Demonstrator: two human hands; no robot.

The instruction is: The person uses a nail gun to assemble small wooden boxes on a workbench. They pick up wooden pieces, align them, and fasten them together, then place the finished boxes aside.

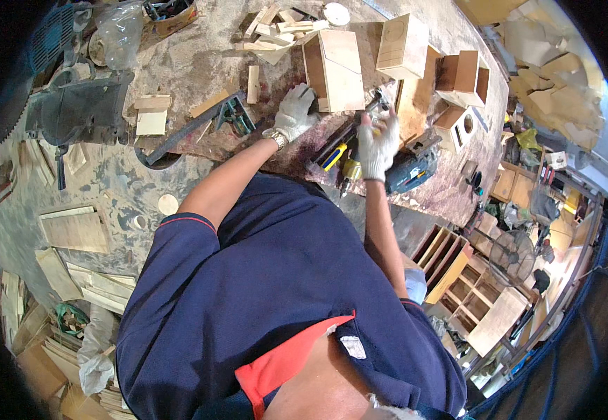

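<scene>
My left hand (295, 114), in a white work glove, lies at the left side of a pale wooden box (339, 70). Its fingers are stretched out and seem to touch the box's lower left edge. A pencil-like line crosses the box's face. To the right of the box, my gloved right hand (379, 145) is raised with fingers apart. Just beyond its fingertips is a metallic tool (379, 99), whose kind I cannot make out. Beside that hand lie a yellow-and-black handled tool (335, 157) and a blue-and-black power tool (416, 165).
Another wooden box (402, 46), an open-fronted box (462, 78) and a small box with a round hole (456, 127) stand to the right. Wood offcuts (276, 31) are heaped at the back. Leftward lie a dark metal bar (188, 131) and a dark machine (76, 108).
</scene>
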